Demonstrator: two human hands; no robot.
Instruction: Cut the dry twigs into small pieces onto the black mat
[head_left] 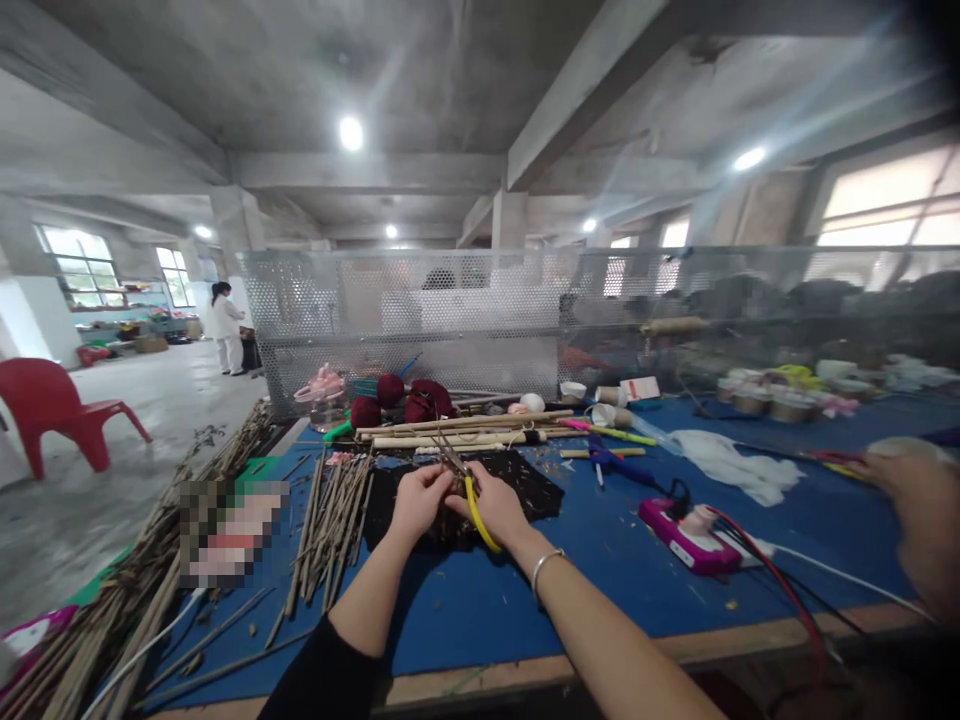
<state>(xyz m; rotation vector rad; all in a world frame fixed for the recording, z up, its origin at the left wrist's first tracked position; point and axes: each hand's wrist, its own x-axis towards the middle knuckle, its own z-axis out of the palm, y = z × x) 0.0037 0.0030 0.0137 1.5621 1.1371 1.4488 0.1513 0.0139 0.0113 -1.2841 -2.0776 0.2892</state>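
Note:
Over a black cloth [541,492] scattered with small bits, my right hand [499,508] is closed around yellow-handled scissors [474,512]. The blades point up and away, slightly left. My left hand [420,498] is beside the blades, thumb and fingers pinched together. Whatever is between those fingertips is too small to make out. Left of the cloth lies a bundle of cut dry twigs [330,525] on the blue tabletop [600,590].
Long branches [127,600] pile along the left edge. Behind my hands lie pale sticks [450,438], dark red yarn balls [390,389] and a blue glue gun [615,458]. A purple power strip [690,540] with cables sits right. A co-worker's hand [911,500] is at far right.

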